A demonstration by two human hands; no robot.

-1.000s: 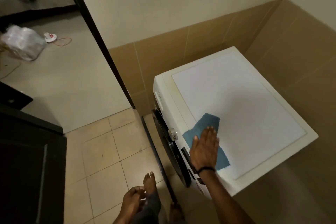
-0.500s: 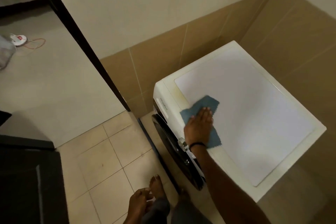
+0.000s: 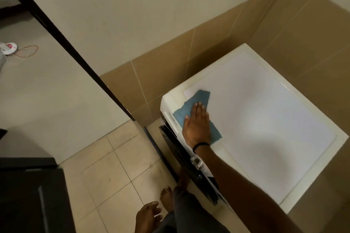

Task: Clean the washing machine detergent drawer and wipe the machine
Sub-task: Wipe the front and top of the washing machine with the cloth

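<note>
Your right hand [image 3: 198, 125] is flat, fingers straight, pressing the blue cloth [image 3: 201, 98] onto the washing machine [image 3: 265, 119] top. It's slid along the front edge to the logo [image 3: 172, 118] corner, so that strip looks wiped. Your left hand [image 3: 147, 215] hangs loose, empty.

**Tiled corner beside a doorway**

Beige floor tiles [image 3: 117, 172] with pale grout lines cover the near ground. Brown wall tiles [image 3: 236, 43] line the lower walls of the corner, and a plain cream wall [image 3: 151, 5] rises above them. A dark door frame [image 3: 72, 53] runs diagonally on the left. Beyond it, on a smooth grey floor [image 3: 47, 91], lies a small white round object [image 3: 9, 48] with a thin red cord [image 3: 30, 51] looped beside it. A dark cabinet [image 3: 28, 195] fills the lower left.
</note>
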